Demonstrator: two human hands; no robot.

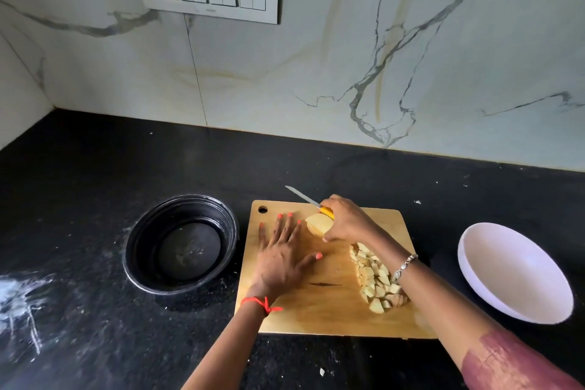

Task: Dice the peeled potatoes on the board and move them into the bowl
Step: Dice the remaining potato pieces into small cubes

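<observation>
Counter surfaces: wood, stone, metal, plastic.
Pale wood cutting board (pixel 332 310), smooth with a satin finish; black speckled stone counter (pixel 95 161), dull, smeared with white powder at left. Marble-look wall (pixel 285 73), grey-veined and faintly glossy. The black bowl (pixel 228 225) has a shiny ribbed side and a matt, scuffed floor; the white bowl (pixel 516 272) is smooth and matt. On the knife (pixel 308 201) a bright metal blade meets a yellow plastic-looking handle. Diced potato (pixel 376 279) shows pale matt cut faces. Bracelet (pixel 405 264) of silvery metal; red thread (pixel 259 302); sleeve (pixel 506 364) of maroon woven cloth.
</observation>
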